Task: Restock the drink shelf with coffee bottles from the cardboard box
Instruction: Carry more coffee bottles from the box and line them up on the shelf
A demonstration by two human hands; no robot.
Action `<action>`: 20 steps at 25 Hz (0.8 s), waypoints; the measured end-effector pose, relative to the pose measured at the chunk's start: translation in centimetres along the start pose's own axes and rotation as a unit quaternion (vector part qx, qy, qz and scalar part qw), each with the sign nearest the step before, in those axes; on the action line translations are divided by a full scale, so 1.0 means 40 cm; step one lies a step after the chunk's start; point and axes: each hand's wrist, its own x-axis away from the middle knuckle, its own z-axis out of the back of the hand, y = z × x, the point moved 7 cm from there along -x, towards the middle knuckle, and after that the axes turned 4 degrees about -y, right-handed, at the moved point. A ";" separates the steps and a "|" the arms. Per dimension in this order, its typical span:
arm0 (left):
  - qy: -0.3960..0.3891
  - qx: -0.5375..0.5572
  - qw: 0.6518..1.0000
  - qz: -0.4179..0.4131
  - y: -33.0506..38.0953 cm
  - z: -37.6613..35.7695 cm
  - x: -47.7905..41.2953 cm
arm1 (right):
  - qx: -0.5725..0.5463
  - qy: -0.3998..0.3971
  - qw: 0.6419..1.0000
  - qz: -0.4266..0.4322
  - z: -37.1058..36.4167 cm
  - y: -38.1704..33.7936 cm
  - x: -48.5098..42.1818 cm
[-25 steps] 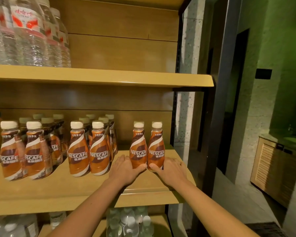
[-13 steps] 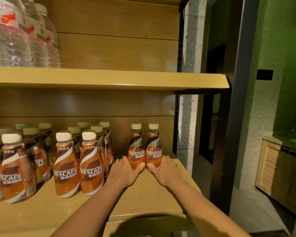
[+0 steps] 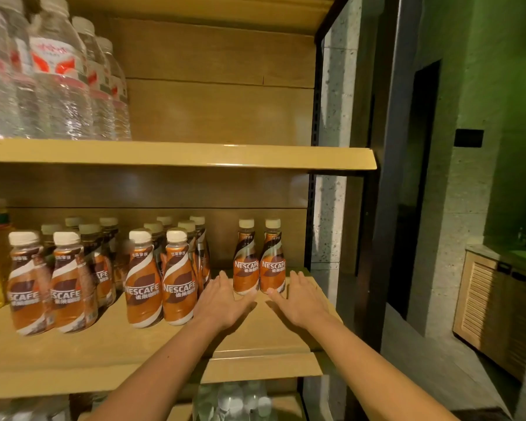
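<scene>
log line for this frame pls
phase: placing | left hand: open, by left bottle | right hand: open, by right bottle

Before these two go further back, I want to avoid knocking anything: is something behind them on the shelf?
Nothing visible. The pair of Nescafe coffee bottles stands alone, with the left hand and right hand at its base; behind it shows only the shelf's back panel.

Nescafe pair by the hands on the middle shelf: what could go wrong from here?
1. The two bottles stand upright alone, touching each other; an uneven push from the left hand or right hand could tip one.
2. They stand near the right end of the shelf, so a sideways nudge might send one off.
3. The left hand could bump the neighbouring row.
</scene>
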 end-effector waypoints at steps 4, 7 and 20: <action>-0.027 -0.018 0.998 -0.062 0.077 0.080 0.165 | -0.011 -0.007 0.997 0.076 0.057 -0.054 0.129; -0.080 0.010 0.989 -0.125 0.146 0.119 0.270 | 0.018 -0.002 0.996 0.082 0.116 -0.075 0.235; -0.182 -0.008 0.918 -0.353 0.633 -0.089 0.610 | 0.105 0.068 0.983 -0.133 0.389 0.323 0.749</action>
